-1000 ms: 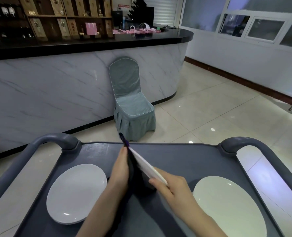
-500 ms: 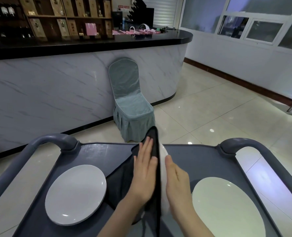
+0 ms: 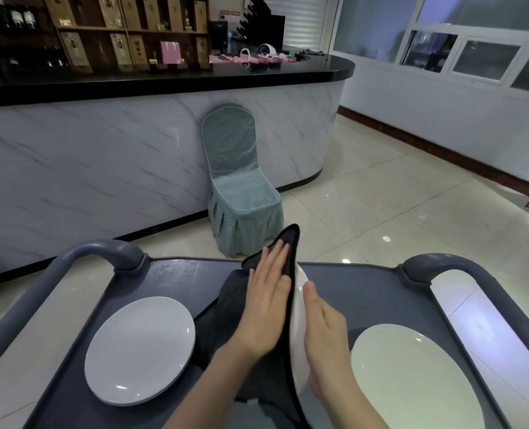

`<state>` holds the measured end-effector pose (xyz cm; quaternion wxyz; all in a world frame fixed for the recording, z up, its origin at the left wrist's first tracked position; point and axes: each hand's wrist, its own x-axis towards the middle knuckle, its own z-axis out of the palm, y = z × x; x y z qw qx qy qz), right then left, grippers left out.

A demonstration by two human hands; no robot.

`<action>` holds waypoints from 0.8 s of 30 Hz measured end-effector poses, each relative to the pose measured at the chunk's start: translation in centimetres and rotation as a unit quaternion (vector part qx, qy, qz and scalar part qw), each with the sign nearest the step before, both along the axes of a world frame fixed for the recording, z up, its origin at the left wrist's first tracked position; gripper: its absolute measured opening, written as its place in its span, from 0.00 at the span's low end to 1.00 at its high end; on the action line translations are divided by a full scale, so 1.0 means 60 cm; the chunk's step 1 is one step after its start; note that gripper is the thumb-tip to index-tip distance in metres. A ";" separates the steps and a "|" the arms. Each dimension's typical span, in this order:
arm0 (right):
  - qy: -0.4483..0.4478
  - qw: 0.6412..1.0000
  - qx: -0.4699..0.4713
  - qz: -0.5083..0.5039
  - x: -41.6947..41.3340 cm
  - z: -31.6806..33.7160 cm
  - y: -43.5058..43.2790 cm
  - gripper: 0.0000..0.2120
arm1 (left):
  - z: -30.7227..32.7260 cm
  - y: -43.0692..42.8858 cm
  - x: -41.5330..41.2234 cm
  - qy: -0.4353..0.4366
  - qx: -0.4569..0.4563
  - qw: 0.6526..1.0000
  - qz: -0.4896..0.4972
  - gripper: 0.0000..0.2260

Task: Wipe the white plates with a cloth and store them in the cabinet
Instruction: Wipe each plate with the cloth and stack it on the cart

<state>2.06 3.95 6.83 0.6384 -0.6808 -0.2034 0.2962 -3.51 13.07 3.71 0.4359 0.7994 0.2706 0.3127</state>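
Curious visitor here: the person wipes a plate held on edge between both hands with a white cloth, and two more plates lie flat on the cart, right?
No: the head view shows the cloth is black, not white. The rest holds: held plate on edge between left hand and right hand, left plate and right plate flat on the cart.

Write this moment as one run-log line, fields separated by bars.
step: wipe | left hand: flat on dark cloth over held plate | right hand: flat behind it | cart: left plate, right plate flat
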 end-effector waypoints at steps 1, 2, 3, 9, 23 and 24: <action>0.003 1.000 -0.007 0.002 -0.002 0.004 -0.005 0.25 | -0.002 0.013 -0.004 -0.006 -0.027 1.000 0.006 0.20; 0.008 1.000 -0.007 0.006 0.001 0.006 -0.010 0.25 | -0.007 0.023 -0.010 -0.013 -0.046 0.999 0.010 0.20; 0.024 1.000 -0.001 0.007 0.006 0.012 -0.015 0.24 | -0.015 0.029 -0.018 -0.020 -0.058 0.998 0.012 0.21; 0.128 0.991 0.031 0.014 0.056 0.027 -0.046 0.21 | -0.088 0.002 -0.074 -0.035 -0.049 0.997 0.037 0.26; 0.174 0.984 0.041 -0.020 0.076 0.034 -0.015 0.18 | -0.076 -0.003 -0.068 -0.050 -0.022 0.997 0.052 0.26; 0.178 0.982 0.046 -0.028 0.081 0.035 -0.014 0.19 | -0.087 -0.020 -0.068 -0.060 -0.048 0.995 0.068 0.26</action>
